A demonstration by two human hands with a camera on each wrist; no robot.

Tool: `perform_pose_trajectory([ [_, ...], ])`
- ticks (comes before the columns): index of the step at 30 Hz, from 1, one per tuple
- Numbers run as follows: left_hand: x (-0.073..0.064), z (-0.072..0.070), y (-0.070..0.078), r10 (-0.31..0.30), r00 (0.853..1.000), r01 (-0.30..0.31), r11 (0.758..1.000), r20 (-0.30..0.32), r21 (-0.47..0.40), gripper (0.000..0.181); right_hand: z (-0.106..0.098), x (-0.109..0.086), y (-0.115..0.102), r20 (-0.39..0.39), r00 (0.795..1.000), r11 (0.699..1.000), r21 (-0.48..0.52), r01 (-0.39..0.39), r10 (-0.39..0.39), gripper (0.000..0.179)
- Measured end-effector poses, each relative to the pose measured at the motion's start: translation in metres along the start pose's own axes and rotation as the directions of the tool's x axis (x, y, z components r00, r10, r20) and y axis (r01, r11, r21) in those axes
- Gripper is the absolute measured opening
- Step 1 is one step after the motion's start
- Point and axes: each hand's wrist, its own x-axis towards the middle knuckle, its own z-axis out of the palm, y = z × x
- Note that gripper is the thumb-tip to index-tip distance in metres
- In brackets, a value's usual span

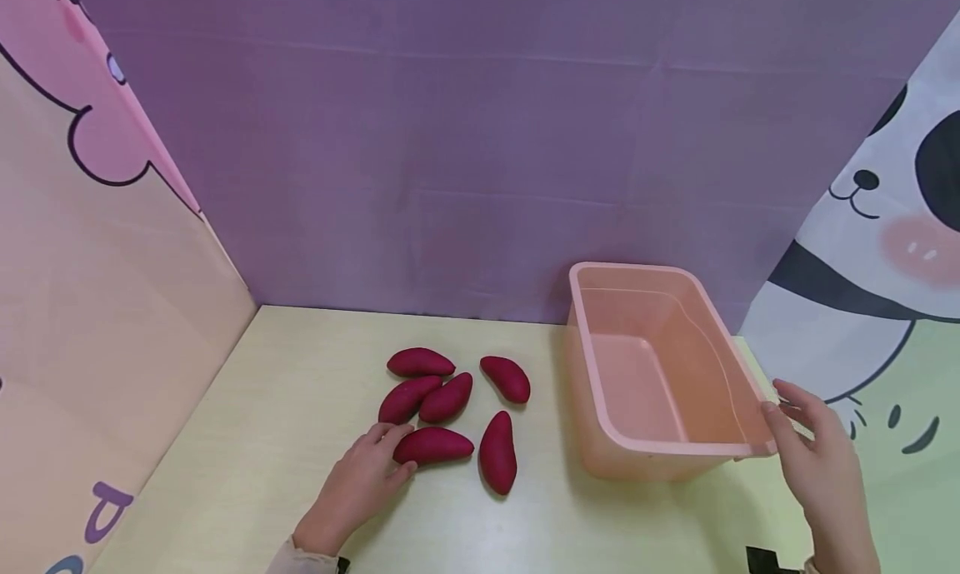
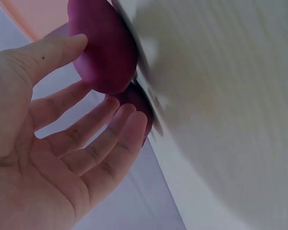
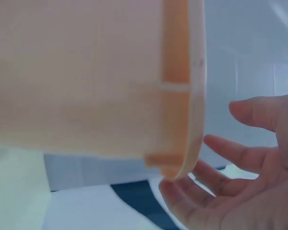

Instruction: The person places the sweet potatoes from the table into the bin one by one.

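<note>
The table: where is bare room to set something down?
Free: the table between the left panel and the six red potatoes; also its front, between the left hand and the pink bin. Crowded: the middle, where the potatoes lie close together.

Purple backdrop (image 1: 480,157) behind a pale table (image 1: 277,407), cartoon panels (image 1: 877,266) both sides

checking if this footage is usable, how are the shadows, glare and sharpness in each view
Head view: fairly sharp, bright, soft shadows on the table beside the pink bin; left wrist view: dimmer, broad shadow across the table, whose surface looks smeared, left hand reasonably clear; right wrist view: bin side looks hazy, pale glare on the backdrop toward the upper right.
</note>
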Motion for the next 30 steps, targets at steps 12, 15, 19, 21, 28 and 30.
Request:
perform_pose_trajectory([
  [12,0.004,0.006,-0.010,-0.022,0.999,0.025,0.997,0.034,-0.076,0.049,-0.003,0.007,0.032,0.141,0.979,0.879,0.435,-0.196,0.149,0.053],
  [15,0.005,0.007,-0.011,-0.033,0.999,0.037,0.994,0.038,-0.103,0.049,-0.003,0.008,0.033,0.157,0.973,0.857,0.464,-0.225,0.170,0.047],
  [19,0.007,0.008,-0.013,-0.044,0.998,0.049,0.990,0.047,-0.131,0.049,-0.005,0.009,0.038,0.165,0.979,0.791,0.579,-0.196,0.122,0.028],
  [21,0.008,0.009,-0.013,-0.052,0.997,0.060,0.988,0.057,-0.143,0.050,-0.006,0.010,0.041,0.173,0.982,0.750,0.639,-0.174,0.080,0.022],
  [28,0.010,0.007,-0.013,-0.060,0.996,0.073,0.979,0.073,-0.193,0.050,-0.014,0.012,0.050,0.292,0.956,0.622,0.749,-0.229,0.000,0.027],
  [30,0.011,0.007,-0.012,-0.068,0.994,0.084,0.975,0.082,-0.204,0.050,-0.015,0.013,0.050,0.311,0.950,0.617,0.746,-0.250,0.008,0.028],
])
